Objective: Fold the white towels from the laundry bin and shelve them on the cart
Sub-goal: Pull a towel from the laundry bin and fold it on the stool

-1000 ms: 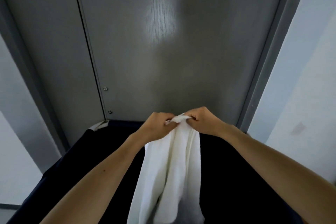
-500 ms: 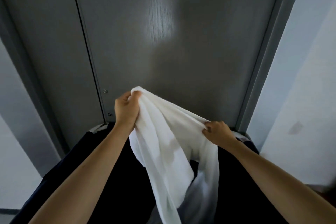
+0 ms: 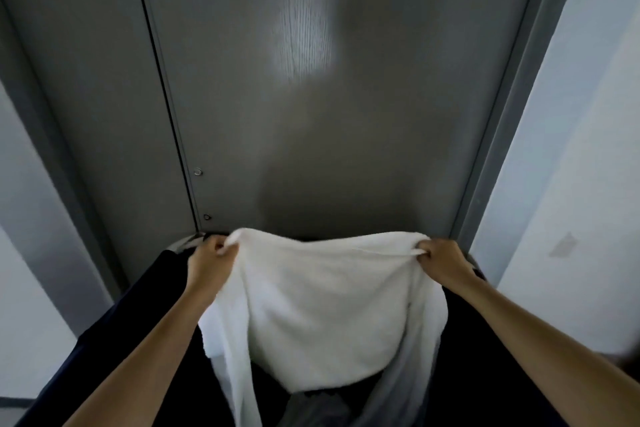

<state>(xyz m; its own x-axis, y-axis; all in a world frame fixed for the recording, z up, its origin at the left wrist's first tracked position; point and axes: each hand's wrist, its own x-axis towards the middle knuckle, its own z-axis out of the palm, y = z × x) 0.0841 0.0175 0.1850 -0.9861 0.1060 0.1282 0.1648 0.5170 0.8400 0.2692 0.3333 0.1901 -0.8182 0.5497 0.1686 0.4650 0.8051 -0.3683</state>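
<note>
**White towel held spread by two corners above the bin**

The upper edge of the white towel (image 3: 322, 305) is held at both ends. One bunched corner is pinched by the left hand (image 3: 211, 262), with the fingers curled round it, and the opposite corner is clenched in the right hand (image 3: 441, 262). Between the two grips the edge is drawn almost straight, with a slight sag. Below it the cloth hangs in a wide belly, and looser layers trail down at both sides into the dark laundry bin (image 3: 114, 322), whose navy fabric wall is seen beneath both forearms. A grey door (image 3: 311, 114) is faced just behind the bin, with pale walls to either side. The cart is not in view.

The side layers look doubled and uneven, so a fold started from this hold would probably come out skewed unless the lower corners are found first. The trailing cloth could also catch on whatever lies in the bin. If the towel is shaken out, a bunched corner could be lost from a shallow pinch.
</note>
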